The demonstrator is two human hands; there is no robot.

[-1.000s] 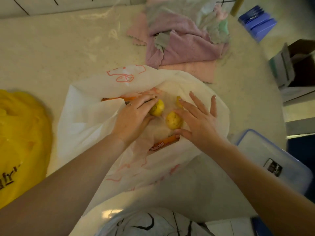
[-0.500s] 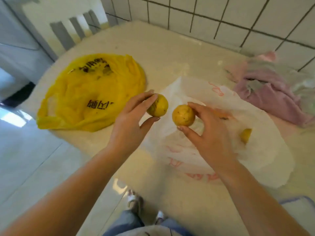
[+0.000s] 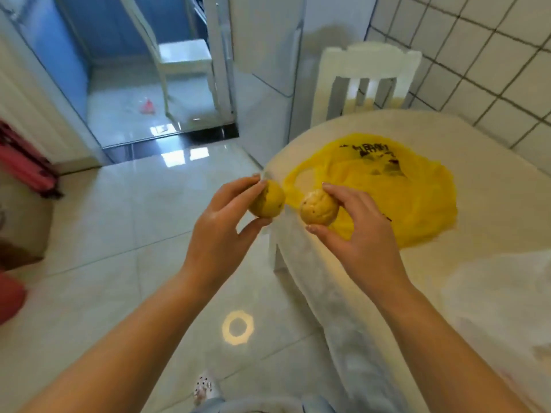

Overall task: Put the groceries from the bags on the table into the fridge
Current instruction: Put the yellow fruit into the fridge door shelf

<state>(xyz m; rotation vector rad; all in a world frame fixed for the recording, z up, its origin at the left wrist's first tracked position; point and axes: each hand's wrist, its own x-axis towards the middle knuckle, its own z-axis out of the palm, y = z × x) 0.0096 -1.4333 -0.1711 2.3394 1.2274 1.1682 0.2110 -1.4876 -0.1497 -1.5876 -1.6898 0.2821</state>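
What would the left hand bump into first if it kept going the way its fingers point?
Probably nothing soon. The left hand, holding a yellow fruit, points past the table edge toward the fridge; depth is unclear.

Bright, even daylight here, and a ring of glare shines on the glossy floor with more reflections by the doorway. Whole view soft with motion blur, wall tiles bowing at the wide-angle edges.

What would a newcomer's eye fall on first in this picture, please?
Two round yellow fruits at centre: the left hand pinches the left fruit, the right hand the right fruit. Behind them a yellow bag lies flat on the table.
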